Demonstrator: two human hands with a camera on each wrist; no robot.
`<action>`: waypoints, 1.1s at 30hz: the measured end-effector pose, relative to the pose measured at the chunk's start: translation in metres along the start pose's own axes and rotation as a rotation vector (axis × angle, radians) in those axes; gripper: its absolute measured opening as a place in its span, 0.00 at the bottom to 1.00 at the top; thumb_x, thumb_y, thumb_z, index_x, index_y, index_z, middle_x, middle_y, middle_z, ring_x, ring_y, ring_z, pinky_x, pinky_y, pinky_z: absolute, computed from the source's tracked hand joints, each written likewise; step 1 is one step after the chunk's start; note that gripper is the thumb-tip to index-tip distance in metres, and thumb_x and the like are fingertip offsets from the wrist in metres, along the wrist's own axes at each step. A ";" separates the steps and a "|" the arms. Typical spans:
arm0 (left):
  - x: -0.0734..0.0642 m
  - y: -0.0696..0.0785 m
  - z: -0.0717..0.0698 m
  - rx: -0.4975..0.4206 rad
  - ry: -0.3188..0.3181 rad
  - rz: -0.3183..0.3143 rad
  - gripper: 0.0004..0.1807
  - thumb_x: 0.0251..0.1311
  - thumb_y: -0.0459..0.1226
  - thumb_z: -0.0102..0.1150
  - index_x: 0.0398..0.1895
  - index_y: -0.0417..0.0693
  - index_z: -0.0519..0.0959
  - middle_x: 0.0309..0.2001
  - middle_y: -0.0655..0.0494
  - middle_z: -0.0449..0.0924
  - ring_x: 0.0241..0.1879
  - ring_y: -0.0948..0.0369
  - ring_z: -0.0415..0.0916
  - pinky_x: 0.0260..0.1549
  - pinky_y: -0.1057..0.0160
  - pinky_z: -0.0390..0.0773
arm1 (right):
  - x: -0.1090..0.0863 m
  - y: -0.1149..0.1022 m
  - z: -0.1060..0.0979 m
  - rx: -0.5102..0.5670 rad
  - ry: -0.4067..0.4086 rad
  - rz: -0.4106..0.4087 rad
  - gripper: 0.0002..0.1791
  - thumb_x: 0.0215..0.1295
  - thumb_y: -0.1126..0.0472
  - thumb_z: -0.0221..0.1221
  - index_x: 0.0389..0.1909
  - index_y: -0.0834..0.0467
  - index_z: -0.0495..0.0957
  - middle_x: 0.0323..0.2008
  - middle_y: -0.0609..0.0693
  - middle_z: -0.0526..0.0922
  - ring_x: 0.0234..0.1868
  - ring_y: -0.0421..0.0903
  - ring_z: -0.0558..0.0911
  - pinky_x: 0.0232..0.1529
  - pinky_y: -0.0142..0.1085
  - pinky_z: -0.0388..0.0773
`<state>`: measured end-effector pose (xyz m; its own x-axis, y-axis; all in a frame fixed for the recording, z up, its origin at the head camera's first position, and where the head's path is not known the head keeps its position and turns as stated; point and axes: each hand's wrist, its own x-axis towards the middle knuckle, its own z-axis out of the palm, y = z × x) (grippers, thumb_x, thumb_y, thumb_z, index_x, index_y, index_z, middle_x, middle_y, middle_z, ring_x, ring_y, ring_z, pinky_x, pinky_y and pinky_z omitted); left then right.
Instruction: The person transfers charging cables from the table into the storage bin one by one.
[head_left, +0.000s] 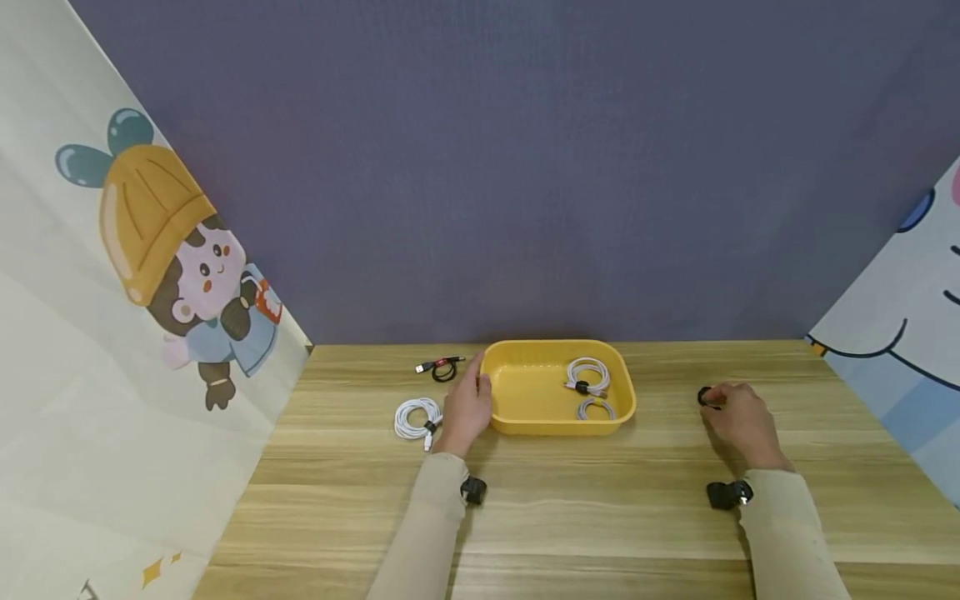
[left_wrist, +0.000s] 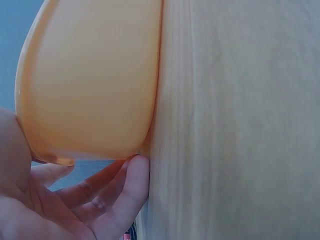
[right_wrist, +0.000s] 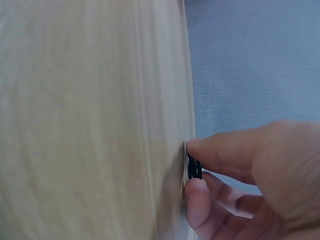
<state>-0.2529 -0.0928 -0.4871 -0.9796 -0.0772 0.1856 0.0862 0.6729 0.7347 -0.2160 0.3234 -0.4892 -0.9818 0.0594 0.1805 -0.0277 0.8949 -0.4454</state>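
My left hand (head_left: 467, 410) holds the left end of a yellow plastic basket (head_left: 551, 428). In the left wrist view its fingers (left_wrist: 135, 182) curl against the end wall of the basket (left_wrist: 90, 85), low by the tabletop. Inside the basket, toward its right side, lie a coiled white cable (head_left: 588, 362) and a smaller coiled grey cable (head_left: 583, 408). Out to the right, my right hand (head_left: 742, 421) pinches a small coiled black cable (head_left: 702, 395) at the table surface. The right wrist view shows the black cable (right_wrist: 194, 167) between thumb and fingers, which hide most of it.
Left of the basket, a coiled white cable (head_left: 408, 432) with a black tie lies on the wooden table (head_left: 600, 517). Behind it is a black USB cable (head_left: 445, 372). A dark blue-grey panel (head_left: 555, 183) rises along the table's back edge.
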 end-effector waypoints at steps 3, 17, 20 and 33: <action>0.000 0.001 -0.001 -0.005 -0.002 -0.001 0.25 0.70 0.43 0.42 0.70 0.65 0.60 0.55 0.48 0.76 0.45 0.48 0.77 0.43 0.47 0.74 | 0.000 0.000 -0.001 0.000 -0.011 0.010 0.11 0.56 0.62 0.62 0.37 0.66 0.80 0.39 0.69 0.74 0.35 0.65 0.76 0.31 0.55 0.70; -0.002 0.003 -0.006 -0.013 -0.001 -0.005 0.25 0.70 0.42 0.42 0.70 0.65 0.60 0.55 0.47 0.76 0.45 0.47 0.77 0.42 0.46 0.75 | -0.002 -0.005 -0.008 -0.028 -0.074 0.045 0.09 0.60 0.60 0.59 0.35 0.61 0.82 0.36 0.63 0.81 0.33 0.60 0.79 0.30 0.52 0.72; -0.003 0.003 -0.006 -0.014 -0.003 -0.004 0.25 0.70 0.43 0.42 0.70 0.65 0.60 0.54 0.47 0.77 0.43 0.48 0.77 0.41 0.47 0.75 | -0.002 -0.006 -0.009 -0.031 -0.073 0.054 0.09 0.60 0.59 0.59 0.36 0.61 0.82 0.37 0.63 0.81 0.34 0.61 0.79 0.30 0.52 0.72; -0.002 0.002 -0.006 -0.020 -0.008 0.002 0.25 0.70 0.43 0.42 0.70 0.65 0.60 0.57 0.47 0.74 0.47 0.46 0.76 0.45 0.46 0.74 | -0.003 -0.012 -0.011 -0.044 -0.079 0.082 0.11 0.63 0.59 0.54 0.37 0.62 0.80 0.37 0.63 0.81 0.33 0.60 0.79 0.26 0.50 0.72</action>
<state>-0.2494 -0.0960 -0.4819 -0.9808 -0.0699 0.1820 0.0918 0.6583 0.7471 -0.2104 0.3169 -0.4748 -0.9922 0.0998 0.0742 0.0601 0.9070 -0.4169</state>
